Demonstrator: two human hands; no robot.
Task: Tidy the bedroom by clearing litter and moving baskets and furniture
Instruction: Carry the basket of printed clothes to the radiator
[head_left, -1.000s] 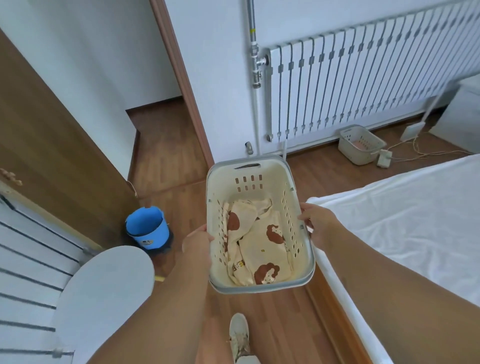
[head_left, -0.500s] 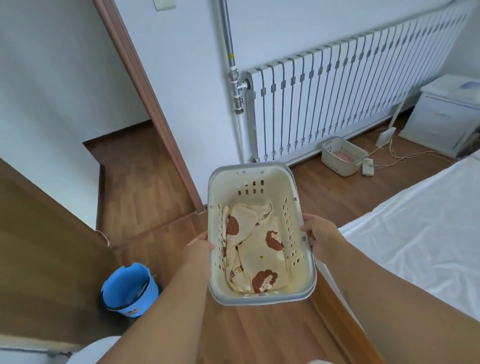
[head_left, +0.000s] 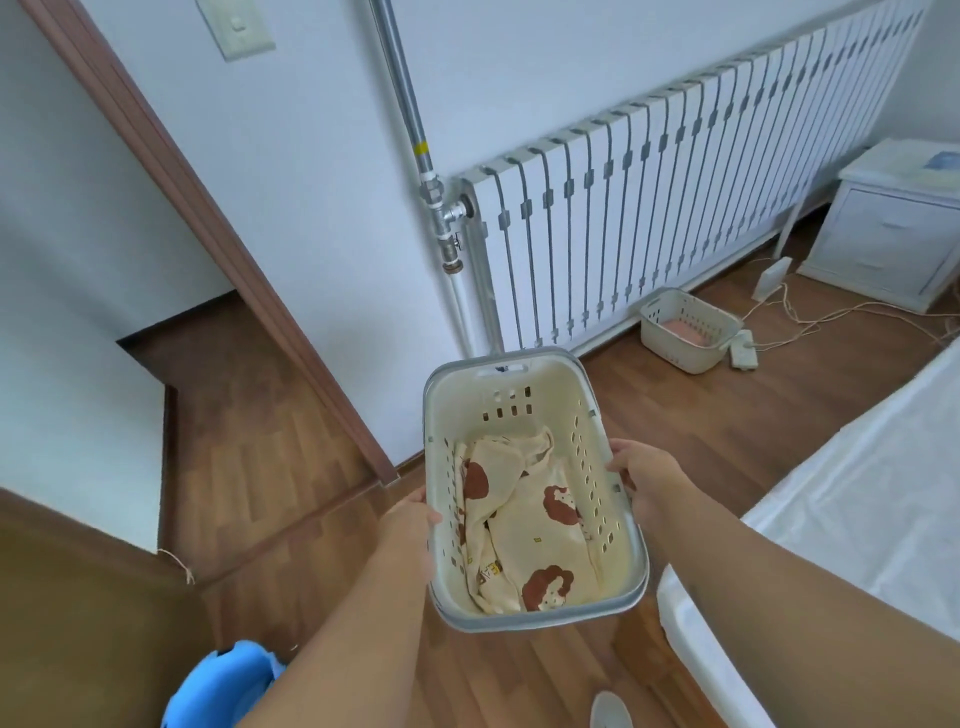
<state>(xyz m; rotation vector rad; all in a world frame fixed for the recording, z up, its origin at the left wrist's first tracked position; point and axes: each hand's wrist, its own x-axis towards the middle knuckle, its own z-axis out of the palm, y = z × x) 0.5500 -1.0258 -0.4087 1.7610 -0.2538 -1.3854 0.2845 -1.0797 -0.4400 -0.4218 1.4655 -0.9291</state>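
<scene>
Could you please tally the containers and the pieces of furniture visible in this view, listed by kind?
Baskets: 2, the large basket held by the left hand and right hand, and the small basket on the floor by the radiator.
Blue bins: 1.
Nightstands: 1.
Beds: 1.
Total: 5.

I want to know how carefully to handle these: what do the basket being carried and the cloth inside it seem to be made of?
The cream slotted laundry basket with the grey rim looks like moulded plastic with a matte finish: punched vent holes, smooth rigid walls. The cream cloth with brown prints seems a soft woven or knit fabric, perhaps cotton, since it lies crumpled in folds.
</scene>
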